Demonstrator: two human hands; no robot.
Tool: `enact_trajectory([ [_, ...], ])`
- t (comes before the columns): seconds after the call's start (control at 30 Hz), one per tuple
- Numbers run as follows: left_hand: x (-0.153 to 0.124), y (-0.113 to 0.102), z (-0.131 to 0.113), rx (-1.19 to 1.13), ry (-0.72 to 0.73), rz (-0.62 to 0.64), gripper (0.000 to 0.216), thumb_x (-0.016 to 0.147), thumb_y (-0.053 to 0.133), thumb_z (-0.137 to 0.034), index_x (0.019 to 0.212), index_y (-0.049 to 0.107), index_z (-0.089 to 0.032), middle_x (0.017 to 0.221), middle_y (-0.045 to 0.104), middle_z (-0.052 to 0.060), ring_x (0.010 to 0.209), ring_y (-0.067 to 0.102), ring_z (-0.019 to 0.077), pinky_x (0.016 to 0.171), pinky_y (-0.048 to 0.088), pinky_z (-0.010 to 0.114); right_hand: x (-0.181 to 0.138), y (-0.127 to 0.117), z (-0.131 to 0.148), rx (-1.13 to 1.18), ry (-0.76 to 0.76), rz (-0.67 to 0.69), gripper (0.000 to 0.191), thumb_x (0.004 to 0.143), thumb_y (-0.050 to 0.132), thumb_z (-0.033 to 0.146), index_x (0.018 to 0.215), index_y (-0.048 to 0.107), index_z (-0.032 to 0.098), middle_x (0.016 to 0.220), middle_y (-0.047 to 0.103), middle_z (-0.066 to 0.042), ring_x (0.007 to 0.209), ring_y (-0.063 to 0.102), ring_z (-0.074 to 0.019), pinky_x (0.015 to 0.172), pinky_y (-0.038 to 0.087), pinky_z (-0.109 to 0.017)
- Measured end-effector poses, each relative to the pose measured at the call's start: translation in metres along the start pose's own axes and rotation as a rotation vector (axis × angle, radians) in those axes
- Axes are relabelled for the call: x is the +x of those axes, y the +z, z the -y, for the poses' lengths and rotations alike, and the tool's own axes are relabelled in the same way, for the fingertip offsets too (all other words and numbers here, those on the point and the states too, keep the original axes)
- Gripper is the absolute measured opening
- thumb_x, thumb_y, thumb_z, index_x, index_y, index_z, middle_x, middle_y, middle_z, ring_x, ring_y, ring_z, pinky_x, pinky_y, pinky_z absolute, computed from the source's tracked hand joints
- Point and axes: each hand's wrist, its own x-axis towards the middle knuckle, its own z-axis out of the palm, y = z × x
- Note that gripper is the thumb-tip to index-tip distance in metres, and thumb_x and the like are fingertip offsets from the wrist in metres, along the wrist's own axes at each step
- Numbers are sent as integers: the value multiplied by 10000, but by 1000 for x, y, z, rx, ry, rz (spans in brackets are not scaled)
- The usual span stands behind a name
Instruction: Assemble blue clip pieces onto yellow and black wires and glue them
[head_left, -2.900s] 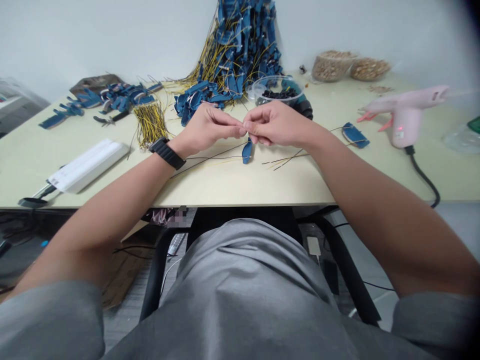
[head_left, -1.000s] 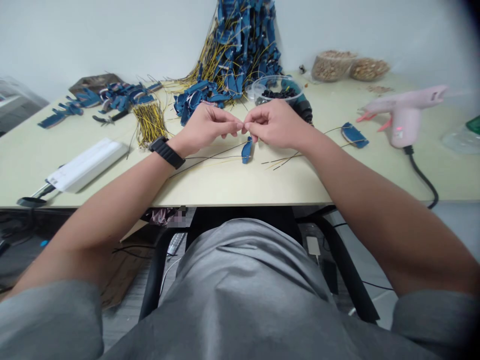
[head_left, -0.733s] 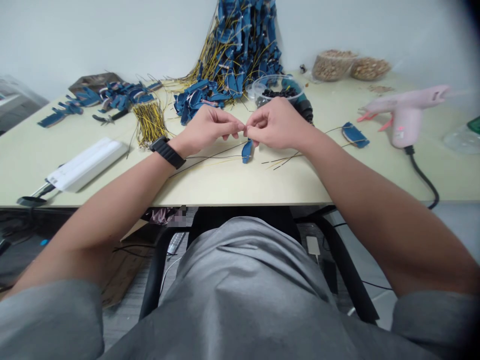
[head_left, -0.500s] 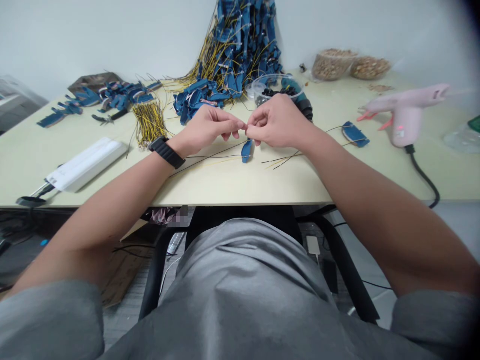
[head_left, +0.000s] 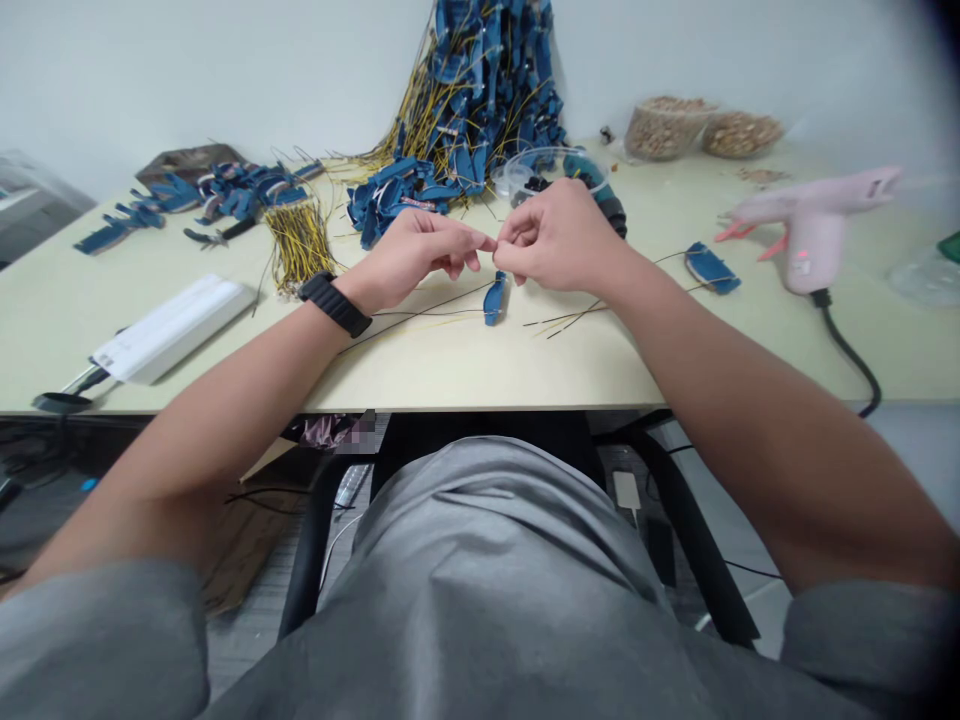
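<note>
My left hand [head_left: 416,255], with a black watch on its wrist, and my right hand [head_left: 555,238] meet fingertip to fingertip above the pale table [head_left: 465,365]. Both hands are pinched shut on something too small to make out, perhaps a thin wire. Just below them a small blue piece [head_left: 494,298] lies on the table among thin black and yellow wires [head_left: 420,315]. Behind my right hand stands a clear bowl [head_left: 525,170] holding small dark items.
A tall heap of blue pieces with yellow wires [head_left: 480,90] rises at the back. More blue pieces [head_left: 232,190] and a yellow wire bundle [head_left: 300,240] lie left. A white box [head_left: 176,328] sits front left. A pink glue gun [head_left: 806,225] stands right, beside another blue piece [head_left: 711,268].
Both hands have lifted slightly and shifted a little away from me, staying pinched together. The left hand's fingers have spread a bit. Nothing else on the table has moved.
</note>
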Motion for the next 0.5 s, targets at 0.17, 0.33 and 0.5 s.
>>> enact_trajectory([
  [0.17,1,1,0,-28,-23,1,150,1041,1004,-259,901,1045,-222,897,895,88,711,630,118,718,552,258,1,2,0,23,12,-14,177,909,933,258,778,818,290,670,732,-49,810,764,-316,729,577,-439],
  [0.33,2,-2,-2,-43,-14,-51,185,958,1083,-304,825,999,-207,995,928,105,727,633,117,683,549,247,2,1,-3,-10,6,-41,185,905,900,234,764,799,299,676,736,-46,840,781,-324,782,599,-452],
  [0.5,2,-5,-7,-67,-22,-38,155,935,1109,-311,990,1033,-188,857,849,76,735,659,135,706,563,247,3,2,-5,-17,1,-59,179,953,837,172,814,811,282,688,728,-24,837,775,-298,830,591,-435],
])
